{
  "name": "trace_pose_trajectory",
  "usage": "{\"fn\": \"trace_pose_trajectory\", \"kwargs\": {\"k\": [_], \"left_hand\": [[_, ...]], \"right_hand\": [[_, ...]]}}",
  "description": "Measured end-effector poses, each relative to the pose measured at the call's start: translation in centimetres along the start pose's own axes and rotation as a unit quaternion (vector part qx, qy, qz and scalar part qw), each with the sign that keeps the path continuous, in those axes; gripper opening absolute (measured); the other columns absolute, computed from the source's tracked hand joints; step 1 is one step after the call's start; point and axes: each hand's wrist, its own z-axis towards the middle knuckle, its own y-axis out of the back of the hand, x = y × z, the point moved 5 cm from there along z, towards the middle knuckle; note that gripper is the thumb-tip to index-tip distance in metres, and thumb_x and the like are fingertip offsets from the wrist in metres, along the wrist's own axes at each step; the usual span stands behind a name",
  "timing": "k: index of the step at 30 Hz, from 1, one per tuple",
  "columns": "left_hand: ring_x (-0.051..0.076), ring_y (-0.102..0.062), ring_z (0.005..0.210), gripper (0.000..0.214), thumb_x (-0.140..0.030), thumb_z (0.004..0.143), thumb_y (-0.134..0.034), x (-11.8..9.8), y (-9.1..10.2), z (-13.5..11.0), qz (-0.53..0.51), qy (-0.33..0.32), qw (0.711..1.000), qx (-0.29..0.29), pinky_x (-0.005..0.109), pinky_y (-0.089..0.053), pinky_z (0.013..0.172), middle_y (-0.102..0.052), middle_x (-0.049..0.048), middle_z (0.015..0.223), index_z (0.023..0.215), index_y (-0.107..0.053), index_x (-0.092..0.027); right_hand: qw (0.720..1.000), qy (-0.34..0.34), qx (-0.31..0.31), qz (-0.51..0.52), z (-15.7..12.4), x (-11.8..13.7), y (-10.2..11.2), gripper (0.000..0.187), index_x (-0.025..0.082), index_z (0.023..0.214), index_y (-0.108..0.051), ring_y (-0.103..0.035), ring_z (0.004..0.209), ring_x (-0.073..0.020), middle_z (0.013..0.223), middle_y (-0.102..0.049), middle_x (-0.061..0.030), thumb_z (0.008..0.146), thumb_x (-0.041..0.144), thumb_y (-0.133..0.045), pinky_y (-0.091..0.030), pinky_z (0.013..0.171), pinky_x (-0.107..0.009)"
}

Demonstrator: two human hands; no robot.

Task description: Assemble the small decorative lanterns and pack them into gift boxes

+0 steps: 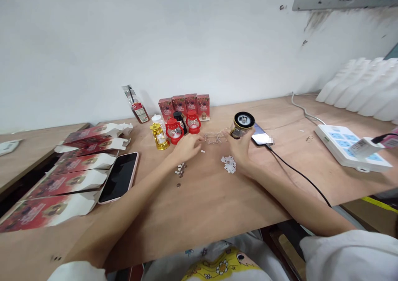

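My right hand (241, 150) is wrapped round a small lantern (239, 131) with gold trim. Its round black base (244, 120) is tilted up toward me, showing an open battery recess. My left hand (188, 147) hovers low over the table, fingers bent and thumb slightly apart, with nothing visible in it. Its fingertips are beside a scatter of thin metal pieces (214, 138), too small to name. Below that hand lie several button cells (180, 169). Close to my right wrist is a small heap of white plastic tabs (229, 164).
Gold (159, 138), red (174, 131), white and black lanterns stand before upright red boxes (203, 106). Flattened open boxes (77, 181) and a phone (120, 177) lie left. Another phone (261, 135) with a cable, a power strip (351, 146) and white containers (360, 86) are right.
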Motion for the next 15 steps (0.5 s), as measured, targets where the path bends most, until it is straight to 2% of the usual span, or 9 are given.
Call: {"fn": "trace_pose_trajectory", "kwargs": {"k": [3,5,8,11,13,15], "left_hand": [[0.026,-0.059,0.102,0.027,-0.014,0.081,-0.049,-1.7,-0.9,2.0,0.003,-0.02,1.0,0.012,0.039,-0.045,0.089,-0.067,0.0101,0.108,0.104,-0.065,-0.014],[0.023,-0.06,0.1,0.024,-0.015,0.082,-0.05,-3.4,-1.3,2.4,-0.001,-0.045,0.999,0.021,0.035,-0.046,0.087,-0.068,0.0078,0.105,0.1,-0.066,-0.017],[0.022,-0.061,0.097,0.018,-0.025,0.084,-0.053,-6.1,-1.9,1.3,-0.006,-0.085,0.996,0.038,0.033,-0.046,0.085,-0.069,0.006,0.099,0.091,-0.068,-0.019],[0.026,-0.061,0.096,0.029,-0.043,0.084,-0.056,-8.2,-2.5,-0.2,-0.005,-0.11,0.992,0.056,0.036,-0.046,0.08,-0.068,0.0081,0.094,0.088,-0.068,-0.018],[0.027,-0.06,0.097,0.028,-0.043,0.083,-0.058,-8.6,-3.0,-0.8,-0.007,-0.107,0.992,0.061,0.036,-0.046,0.079,-0.067,0.0086,0.097,0.089,-0.068,-0.017],[0.026,-0.06,0.097,0.018,-0.033,0.082,-0.06,-8.3,-3.4,-0.8,-0.012,-0.091,0.994,0.061,0.035,-0.046,0.079,-0.066,0.0082,0.098,0.086,-0.067,-0.017]], "right_hand": [[1.0,-0.009,0.0,0.005,0.3,-0.8,0.0,0.084,0.021,0.129,-0.021,-0.054,0.109,-0.0226,0.127,-0.047,-0.0152,0.067,0.042,-0.073,-0.043,0.097,-0.045],[1.0,-0.004,0.008,0.001,0.1,-0.8,-0.1,0.082,0.02,0.129,-0.021,-0.054,0.11,-0.0224,0.127,-0.046,-0.0161,0.068,0.044,-0.072,-0.043,0.097,-0.045],[1.0,-0.001,0.014,-0.001,-0.2,-0.6,-0.2,0.082,0.021,0.128,-0.022,-0.053,0.111,-0.0226,0.127,-0.047,-0.0154,0.068,0.045,-0.072,-0.041,0.099,-0.046],[1.0,-0.003,0.01,-0.007,-0.4,-0.4,-0.2,0.082,0.022,0.126,-0.026,-0.051,0.113,-0.0232,0.125,-0.047,-0.0132,0.064,0.044,-0.075,-0.038,0.102,-0.048],[1.0,-0.006,0.009,-0.02,-0.6,-0.4,-0.2,0.081,0.022,0.125,-0.028,-0.051,0.112,-0.0235,0.123,-0.048,-0.0121,0.064,0.042,-0.075,-0.039,0.101,-0.049],[0.999,-0.005,0.01,-0.032,-0.8,-0.6,-0.3,0.079,0.022,0.125,-0.028,-0.053,0.109,-0.0237,0.12,-0.05,-0.0115,0.064,0.042,-0.075,-0.04,0.099,-0.049]]}}
